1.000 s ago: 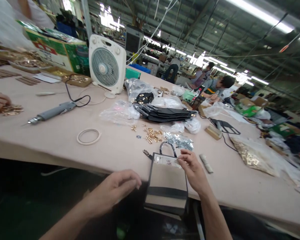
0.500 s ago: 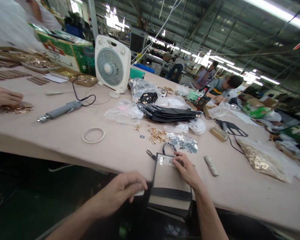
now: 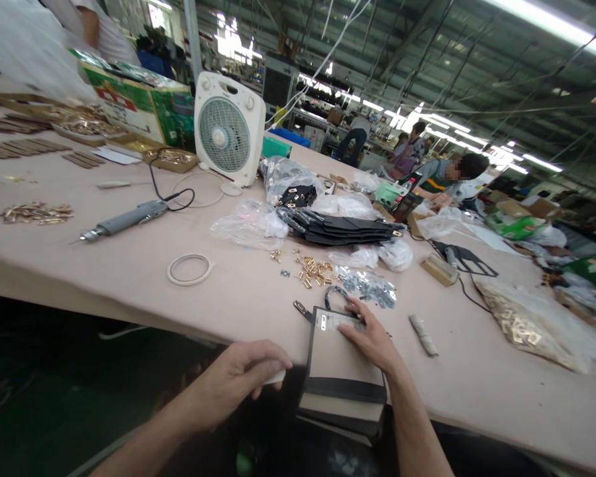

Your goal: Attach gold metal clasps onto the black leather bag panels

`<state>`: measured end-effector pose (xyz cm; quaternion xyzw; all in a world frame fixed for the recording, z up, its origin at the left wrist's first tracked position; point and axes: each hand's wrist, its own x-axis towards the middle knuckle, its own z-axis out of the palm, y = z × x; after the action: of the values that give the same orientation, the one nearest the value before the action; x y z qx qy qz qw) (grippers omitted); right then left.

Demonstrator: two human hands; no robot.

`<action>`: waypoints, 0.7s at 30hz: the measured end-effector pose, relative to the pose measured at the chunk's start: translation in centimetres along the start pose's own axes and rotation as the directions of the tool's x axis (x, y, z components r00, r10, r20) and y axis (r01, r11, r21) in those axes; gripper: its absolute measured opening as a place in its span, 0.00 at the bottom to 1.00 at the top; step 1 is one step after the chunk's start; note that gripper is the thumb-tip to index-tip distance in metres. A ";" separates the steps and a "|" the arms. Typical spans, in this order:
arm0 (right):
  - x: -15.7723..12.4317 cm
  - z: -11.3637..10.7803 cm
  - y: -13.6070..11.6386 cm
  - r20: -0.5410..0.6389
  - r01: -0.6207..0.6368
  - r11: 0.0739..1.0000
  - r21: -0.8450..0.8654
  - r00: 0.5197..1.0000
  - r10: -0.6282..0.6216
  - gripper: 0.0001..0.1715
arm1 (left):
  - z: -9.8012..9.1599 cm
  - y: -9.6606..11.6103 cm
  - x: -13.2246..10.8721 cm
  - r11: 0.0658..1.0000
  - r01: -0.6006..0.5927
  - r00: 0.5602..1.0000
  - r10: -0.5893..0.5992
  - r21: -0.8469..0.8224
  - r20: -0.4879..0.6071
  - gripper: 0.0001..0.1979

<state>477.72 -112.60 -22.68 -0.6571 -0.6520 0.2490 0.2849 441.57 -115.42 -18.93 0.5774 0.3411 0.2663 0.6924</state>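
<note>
A small tan and black handbag (image 3: 345, 358) rests at the table's front edge, its lower end past the edge. A dark looped handle (image 3: 335, 296) and a strap with a metal fitting (image 3: 302, 308) stick out at its top. My right hand (image 3: 370, 334) grips the bag's upper right edge, thumb on the tan face and fingers at the rim. Left of the bag, apart from it, my left hand (image 3: 248, 368) is closed on a small whitish piece (image 3: 277, 377), mostly hidden by the fingers. Gold-coloured metal pieces (image 3: 314, 270) and silver plates (image 3: 370, 286) lie beyond the bag.
A roll of tape (image 3: 189, 270), a grey electric screwdriver (image 3: 124, 220) and a white fan (image 3: 230, 129) stand or lie to the left. Stacked black pieces (image 3: 342, 228) lie behind the hardware. On the right are a rolled grey bundle (image 3: 423, 335), a small box (image 3: 440, 268) and a bag of gold pieces (image 3: 526, 328).
My right hand has shifted slightly on the bag's top edge, its thumb now flatter on the tan face. Another person's hand at the far left has left the pile of metal pieces.
</note>
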 end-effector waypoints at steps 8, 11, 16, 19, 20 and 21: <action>0.7 1.4 0.6 -0.156 0.071 0.997 -0.010 0.985 -0.072 0.20 | -0.5 -0.3 0.1 0.992 0.025 0.996 -0.014 0.122 -0.090 0.26; 0.2 2.6 0.9 -0.298 0.093 0.995 -0.047 0.949 -0.103 0.19 | -0.6 0.4 0.0 0.990 0.007 0.995 0.007 0.141 -0.097 0.33; -0.9 3.7 0.8 -0.440 0.106 0.989 -0.101 0.887 -0.140 0.22 | 0.1 2.2 -0.7 0.964 -0.066 0.990 0.095 0.259 -0.102 0.33; -1.8 3.1 -1.1 -0.566 0.051 0.995 -0.089 0.819 -0.092 0.24 | 0.5 3.1 -1.3 0.918 -0.118 0.986 0.155 0.379 -0.066 0.31; -2.2 2.6 -2.2 -0.613 0.040 0.995 -0.095 0.785 -0.090 0.24 | 0.6 3.4 -1.5 0.900 -0.133 0.984 0.169 0.416 -0.053 0.32; -2.8 2.1 -3.6 -0.644 0.041 0.994 -0.102 0.759 -0.097 0.24 | 0.7 3.7 -1.6 0.882 -0.142 0.983 0.179 0.450 -0.039 0.33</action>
<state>473.59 -115.30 -21.74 -0.6891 -0.5469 -0.0307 0.4744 441.21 -116.37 -15.00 0.7356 0.3712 0.2603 0.5034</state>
